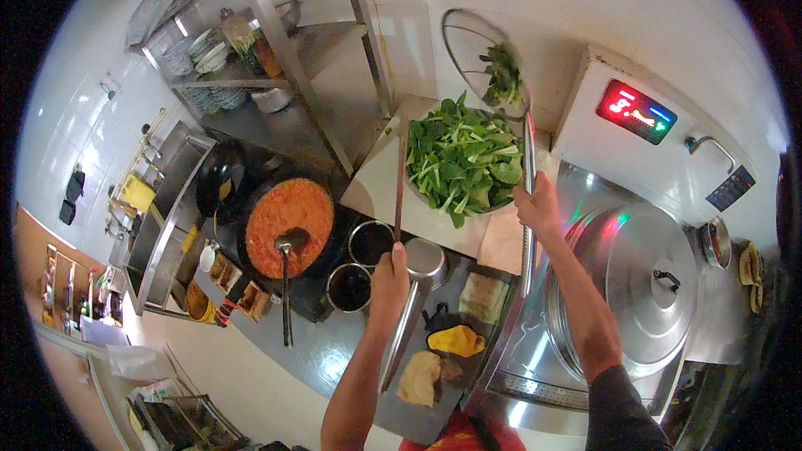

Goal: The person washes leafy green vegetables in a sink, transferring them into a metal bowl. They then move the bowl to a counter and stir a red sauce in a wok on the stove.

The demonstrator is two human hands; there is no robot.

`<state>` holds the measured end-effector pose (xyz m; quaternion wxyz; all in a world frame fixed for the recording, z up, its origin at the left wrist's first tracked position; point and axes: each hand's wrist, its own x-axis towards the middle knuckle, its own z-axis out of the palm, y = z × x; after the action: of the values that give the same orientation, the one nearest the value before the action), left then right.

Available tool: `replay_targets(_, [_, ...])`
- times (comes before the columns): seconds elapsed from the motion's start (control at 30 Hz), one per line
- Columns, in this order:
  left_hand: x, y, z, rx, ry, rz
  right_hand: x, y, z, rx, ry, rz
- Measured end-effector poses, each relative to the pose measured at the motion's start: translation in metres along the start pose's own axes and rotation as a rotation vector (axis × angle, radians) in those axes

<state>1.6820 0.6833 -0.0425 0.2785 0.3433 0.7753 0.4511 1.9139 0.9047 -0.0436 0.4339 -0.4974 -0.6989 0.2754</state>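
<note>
My right hand (540, 207) is closed around the long metal handle of a wire skimmer (446, 40). The skimmer is raised near the wall, tilted, with a clump of leafy greens (503, 75) at its near edge. Beneath it, a wide bowl heaped with chopped leafy greens (461, 154) rests on the counter. My left hand (389, 277) grips long brown chopsticks (401, 175), which point away along the bowl's left side. Beside that hand sits a steel ladle (424, 260), its long handle running toward me.
A wok of red sauce (292, 210) with a ladle (291, 242) in it stands left, next to two dark-filled pots (348, 287). Cloths (419, 377) lie near me. A large lidded steamer (639, 284) fills the right. A metal shelf (322, 50) stands at the back left.
</note>
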Motion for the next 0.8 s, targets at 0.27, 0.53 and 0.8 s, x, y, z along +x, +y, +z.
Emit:
replay_targets(0.27, [0.013, -0.035, 0.022, -0.258, -0.042, -0.177, -0.049, 0.041, 0.029, -0.528, -0.135, -0.032])
replay_targets(0.53, [0.027, -0.035, 0.018, -0.208, -0.068, -0.241, -0.037, 0.044, 0.035, -0.458, -0.014, 0.008])
replay_targets(0.8, [0.02, -0.011, 0.018, 0.09, 0.062, 0.075, -0.008, -0.006, -0.016, 0.272, -0.095, 0.184])
